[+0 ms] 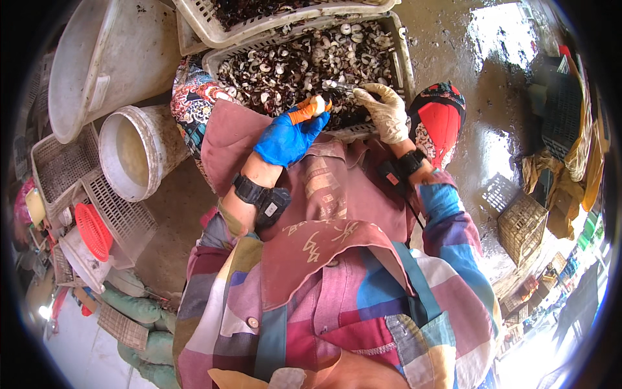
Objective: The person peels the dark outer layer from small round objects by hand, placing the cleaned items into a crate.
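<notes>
Over the shell crate (405, 61), left hand (288, 137) fingers (310, 111) grip a shell (319, 104).

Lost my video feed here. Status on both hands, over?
Left hand, blue glove, shut on orange-handled tool. Right hand, pale glove, pinching small shell over shell crate. Nothing in the way.

Left hand (287, 137): blue rubber glove, orange fingertips. Right hand (387, 111): cream glove, seemingly rubber. Black wrist devices; multicoloured patchwork shirt; pink apron.
</notes>
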The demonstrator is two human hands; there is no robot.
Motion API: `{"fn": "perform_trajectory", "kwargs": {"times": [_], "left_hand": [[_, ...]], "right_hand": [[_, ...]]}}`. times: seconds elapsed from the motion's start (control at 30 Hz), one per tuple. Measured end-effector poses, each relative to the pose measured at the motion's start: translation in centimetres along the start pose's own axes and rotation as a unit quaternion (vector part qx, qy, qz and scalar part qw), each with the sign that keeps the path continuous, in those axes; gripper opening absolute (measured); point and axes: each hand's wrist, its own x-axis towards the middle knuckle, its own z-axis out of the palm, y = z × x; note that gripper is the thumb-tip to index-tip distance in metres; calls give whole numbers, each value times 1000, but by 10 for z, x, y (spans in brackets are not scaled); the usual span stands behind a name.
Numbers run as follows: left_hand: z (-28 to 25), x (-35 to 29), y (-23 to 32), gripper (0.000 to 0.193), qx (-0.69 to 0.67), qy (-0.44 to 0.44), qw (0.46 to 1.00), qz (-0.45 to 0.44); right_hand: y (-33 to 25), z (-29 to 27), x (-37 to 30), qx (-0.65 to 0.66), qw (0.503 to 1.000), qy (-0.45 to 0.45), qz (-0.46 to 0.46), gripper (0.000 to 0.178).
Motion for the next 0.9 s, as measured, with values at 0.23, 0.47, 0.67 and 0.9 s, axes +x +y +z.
{"fn": "perform_trajectory", "kwargs": {"times": [0.23,0.47,0.67,0.9], "left_hand": [[4,2,6,35,105,-53,991,67],[17,-10,8,31,277,4,957,81],[6,0,10,32,210,-34,973,85],[18,-6,6,56,341,84,929,116]], "right_hand": [[-19,3,-2,-18,999,-41,25,22],[-37,11,-12,-20,997,-64,48,21],[-25,15,-16,-44,994,-71,-71,21],[-28,11,-17,7,998,-68,6,19]]}}
